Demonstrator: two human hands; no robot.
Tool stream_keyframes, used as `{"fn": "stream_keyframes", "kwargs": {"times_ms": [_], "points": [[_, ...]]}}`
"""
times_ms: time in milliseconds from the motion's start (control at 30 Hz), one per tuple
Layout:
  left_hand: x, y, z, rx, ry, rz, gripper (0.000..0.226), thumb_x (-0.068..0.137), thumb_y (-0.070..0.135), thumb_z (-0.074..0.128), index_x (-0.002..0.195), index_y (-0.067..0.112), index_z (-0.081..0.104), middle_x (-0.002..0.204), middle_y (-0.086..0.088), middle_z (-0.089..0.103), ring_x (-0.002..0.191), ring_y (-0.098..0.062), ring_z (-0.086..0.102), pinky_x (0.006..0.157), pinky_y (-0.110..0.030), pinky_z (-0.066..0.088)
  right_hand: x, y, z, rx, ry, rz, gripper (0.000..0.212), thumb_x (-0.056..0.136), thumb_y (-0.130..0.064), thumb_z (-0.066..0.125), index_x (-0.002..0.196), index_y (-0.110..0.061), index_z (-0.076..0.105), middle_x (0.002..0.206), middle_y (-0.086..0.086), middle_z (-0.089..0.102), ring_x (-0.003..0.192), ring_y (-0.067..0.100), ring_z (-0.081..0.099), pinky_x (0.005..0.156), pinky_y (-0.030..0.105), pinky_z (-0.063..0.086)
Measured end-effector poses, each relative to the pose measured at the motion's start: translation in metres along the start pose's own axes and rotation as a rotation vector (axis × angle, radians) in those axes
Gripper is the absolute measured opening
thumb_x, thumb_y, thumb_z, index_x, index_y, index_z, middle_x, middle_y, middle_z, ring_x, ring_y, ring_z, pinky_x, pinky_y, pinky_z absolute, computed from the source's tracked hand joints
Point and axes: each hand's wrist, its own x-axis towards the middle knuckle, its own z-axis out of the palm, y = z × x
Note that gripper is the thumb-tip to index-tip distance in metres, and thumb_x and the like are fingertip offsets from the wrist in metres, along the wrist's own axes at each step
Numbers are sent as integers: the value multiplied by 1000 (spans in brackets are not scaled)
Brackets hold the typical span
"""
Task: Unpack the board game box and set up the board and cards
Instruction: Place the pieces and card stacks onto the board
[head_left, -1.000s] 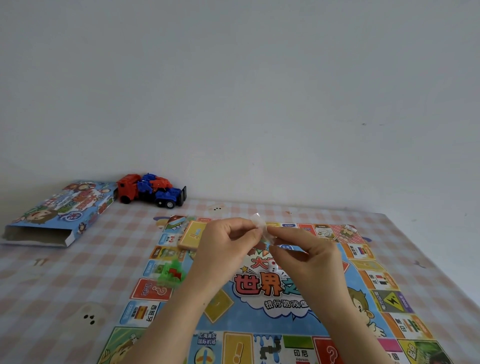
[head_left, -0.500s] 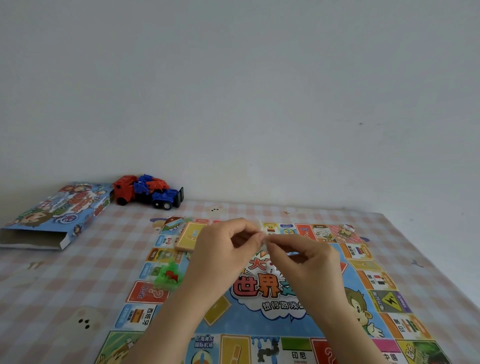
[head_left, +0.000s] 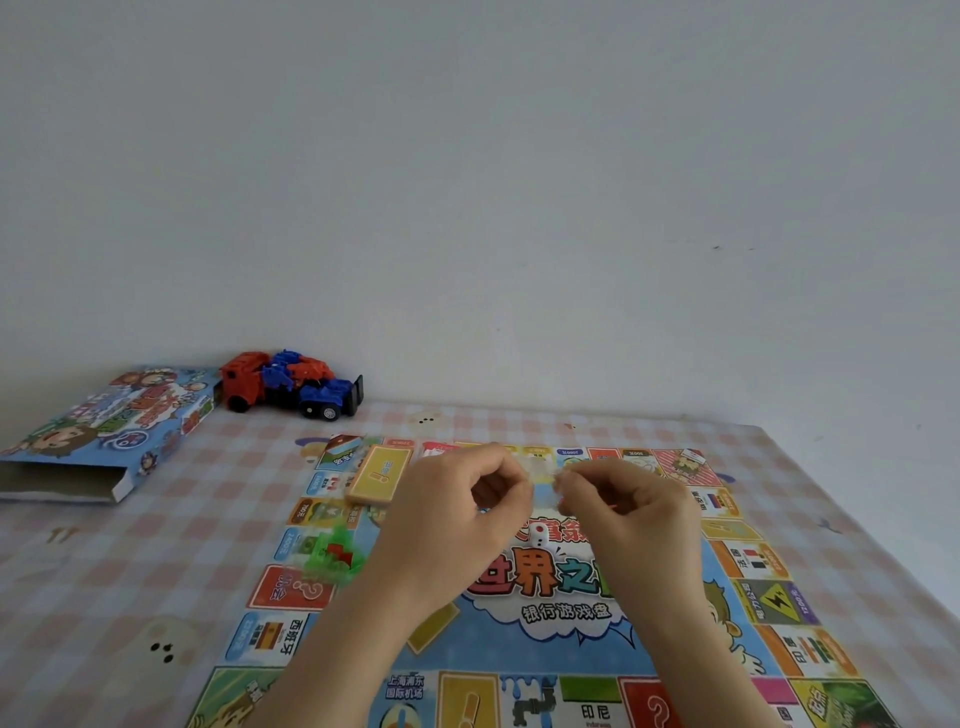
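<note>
Checked tabletop (head_left: 156, 545) carries the board (head_left: 571, 613). Both grips, left hand (head_left: 457, 525) and right hand (head_left: 636, 519), pinch a clear packet (head_left: 543, 469) stretched sideways between them.

Soft, even daylight, a bit flat and dull; I can't tell which side it comes from. The wall (head_left: 467, 182) reads plain grey. Shadows are faint: a thin dark strip under the toy truck (head_left: 291, 384) and shade inside the open mouth of the box (head_left: 104, 426). I see no glare on the board (head_left: 571, 613). Left hand (head_left: 452, 514) and right hand (head_left: 628, 514) are motion-blurred at the fingertips (head_left: 522, 488), and the clear plastic (head_left: 543, 466) pinched between them is just a smear. Board print near me is readable, the far row soft. The wide lens splays the right edge of the table (head_left: 156, 545) and stretches the box.
</note>
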Motion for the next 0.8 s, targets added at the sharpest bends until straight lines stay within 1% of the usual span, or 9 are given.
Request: {"fn": "stream_keyframes", "kwargs": {"times_ms": [133, 233, 333, 400, 467, 533, 633, 733, 800], "points": [[0, -1, 1, -36, -46, -25, 12, 84, 17, 66, 75, 23, 70, 67, 11, 66, 68, -6, 63, 62, -22, 52, -1, -3, 1, 78, -77, 25, 17, 79, -6, 71, 82, -23, 74, 72, -7, 73, 70, 10, 70, 66, 24, 57], [-1, 0, 2, -59, -61, -21, 12, 84, 16, 65, 74, 22, 69, 67, 10, 66, 67, -7, 62, 63, -25, 53, 0, -6, -2, 120, -64, 57, 15, 81, -2, 68, 81, -16, 73, 71, -3, 73, 68, 14, 71, 63, 26, 58], [0, 2, -1, -112, 40, -40, 10, 86, 16, 65, 78, 21, 69, 71, 11, 67, 70, -5, 62, 62, -16, 49, 4, -11, -10, 326, -23, 204, 15, 85, 5, 60, 83, -6, 70, 73, 7, 74, 67, 22, 72, 59, 27, 59], [2, 0, -3, -114, 133, -93, 4, 87, 24, 65, 86, 23, 69, 79, 15, 67, 78, -2, 62, 65, -15, 50, 6, -13, -15, 443, -23, 295, 11, 86, 4, 59, 84, -2, 68, 75, 12, 74, 67, 25, 72, 57, 25, 58], [4, -3, -4, -116, 151, -189, 15, 86, 40, 61, 96, 29, 66, 88, 18, 67, 81, 2, 62, 68, -19, 53, 8, -13, -16, 568, -24, 375, 9, 86, 3, 58, 84, -1, 66, 76, 15, 73, 66, 24, 71, 54, 22, 56], [5, -5, -4, -179, 65, -289, 28, 83, 52, 56, 102, 33, 64, 94, 17, 68, 75, -1, 65, 62, -22, 53, 9, -12, -17, 671, -15, 437, 9, 85, 3, 57, 83, -1, 65, 75, 14, 73, 65, 21, 70, 53, 21, 56], [5, -3, -1, -326, -106, -368, 38, 83, 53, 54, 109, 27, 63, 95, 8, 72, 73, -15, 71, 52, -28, 54, 10, -10, -18, 775, -16, 477, 7, 83, 3, 58, 81, -2, 63, 70, 11, 70, 67, 19, 71, 53, 21, 56], [5, 1, 0, -437, -173, -411, 30, 84, 39, 61, 108, 21, 63, 90, 2, 75, 74, -19, 72, 49, -21, 50, 11, -7, -18, 812, -27, 497, 12, 80, 5, 59, 77, -6, 57, 71, 12, 66, 64, 18, 70, 50, 21, 55], [6, 1, -1, -442, -195, -413, 21, 86, 25, 65, 106, 20, 63, 86, 0, 75, 77, -18, 72, 55, -22, 53, 12, -6, -18, 813, -30, 504, 17, 81, 9, 58, 75, -6, 54, 74, 15, 64, 62, 19, 69, 51, 22, 55]]}}
